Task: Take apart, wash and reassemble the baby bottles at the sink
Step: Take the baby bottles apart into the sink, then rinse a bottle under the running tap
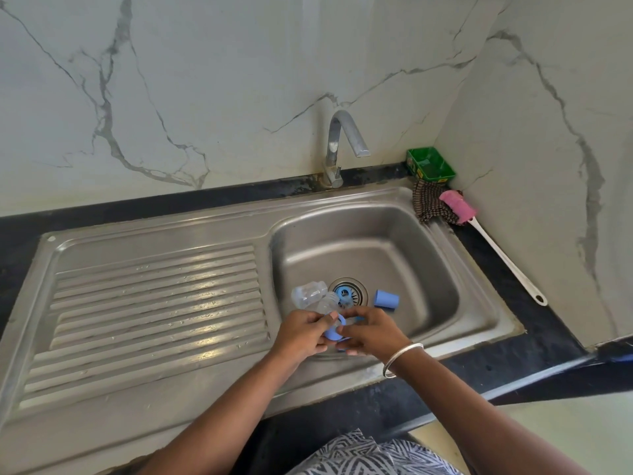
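Blue plastic collar ring (331,331) is pinched between both hands (337,332) above the steel sink (428,269): disassembly, apparently. Next, separate its teat; clear bottles (310,293) await washing.

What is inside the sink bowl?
In the sink: two clear bottles, a blue cap, a blue ring on the drain. The hands hide other pieces.

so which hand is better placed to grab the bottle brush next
Right. The bottle brush lies on the counter at the sink's right edge, on the right hand's side. The left hand holds the blue ring.
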Demonstrator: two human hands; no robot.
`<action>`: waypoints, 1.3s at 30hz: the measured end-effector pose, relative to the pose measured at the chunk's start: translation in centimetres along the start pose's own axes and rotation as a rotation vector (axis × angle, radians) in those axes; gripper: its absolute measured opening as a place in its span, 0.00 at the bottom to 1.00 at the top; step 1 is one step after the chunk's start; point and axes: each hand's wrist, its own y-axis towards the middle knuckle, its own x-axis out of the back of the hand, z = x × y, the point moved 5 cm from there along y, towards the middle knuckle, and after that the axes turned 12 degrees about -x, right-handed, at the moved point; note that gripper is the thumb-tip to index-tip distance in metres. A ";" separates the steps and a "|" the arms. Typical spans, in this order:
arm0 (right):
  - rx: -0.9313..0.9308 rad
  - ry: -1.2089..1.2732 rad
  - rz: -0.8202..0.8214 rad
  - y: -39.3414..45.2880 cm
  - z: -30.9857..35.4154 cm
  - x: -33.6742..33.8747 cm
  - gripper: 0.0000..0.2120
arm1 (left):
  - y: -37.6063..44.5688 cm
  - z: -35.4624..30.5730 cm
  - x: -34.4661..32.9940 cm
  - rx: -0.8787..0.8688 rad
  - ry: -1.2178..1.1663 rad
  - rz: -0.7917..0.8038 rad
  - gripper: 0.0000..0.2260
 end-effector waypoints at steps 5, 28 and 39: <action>-0.004 -0.155 -0.366 2.2 -1.1 4.9 0.12 | 1.0 0.9 0.1 0.032 0.081 -0.043 0.09; 0.094 -0.905 -0.200 13.5 1.1 12.4 0.15 | 8.0 2.2 0.2 0.081 0.379 -0.352 0.07; 0.198 -0.857 -0.042 18.7 4.6 5.5 0.08 | 14.9 3.4 1.2 0.002 1.039 -0.127 0.25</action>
